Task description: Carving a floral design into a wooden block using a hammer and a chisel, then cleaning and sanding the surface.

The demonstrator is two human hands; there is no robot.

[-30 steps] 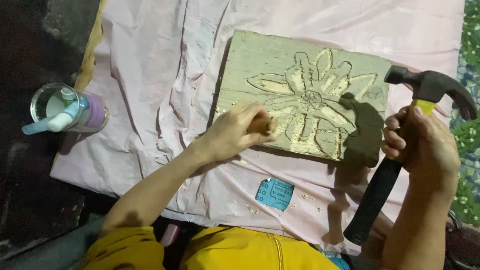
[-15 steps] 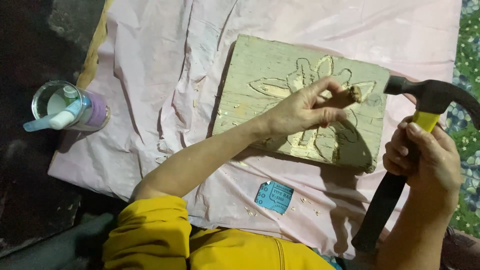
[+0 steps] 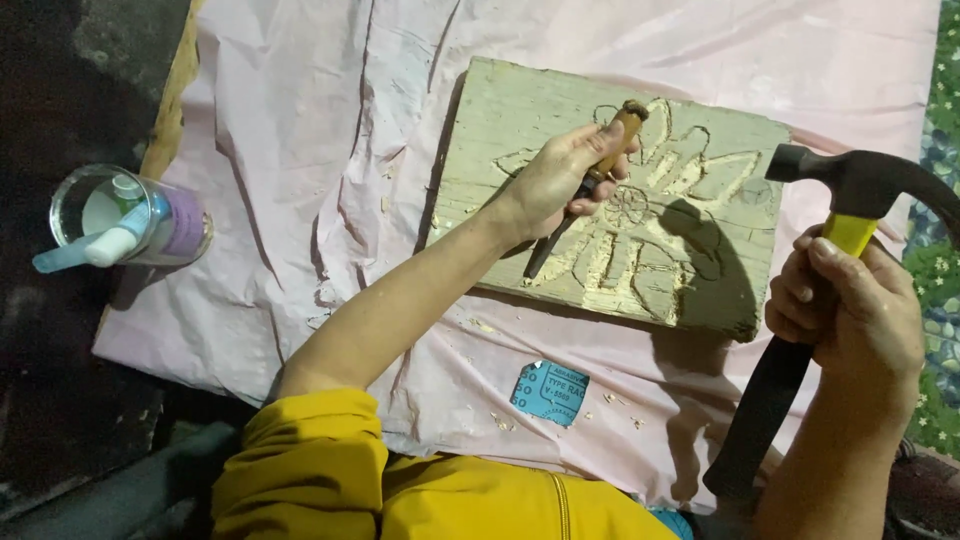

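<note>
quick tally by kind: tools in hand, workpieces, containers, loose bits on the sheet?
Tools in hand: 2 - chisel in the left hand, claw hammer in the right hand
Workpieces: 1 - wooden board with a carved flower
Containers: 1 - clear jar lying on its side
Loose bits: 1 - blue sandpaper scrap
Covers: 1 - pink sheet
Total: 6

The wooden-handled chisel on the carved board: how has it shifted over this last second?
The left hand carried the wooden-handled chisel from the flower's left side rightward, then back to the middle, blade down-left. The right hand kept gripping the black claw hammer. The carved wooden board and clear plastic cup stayed.
</note>
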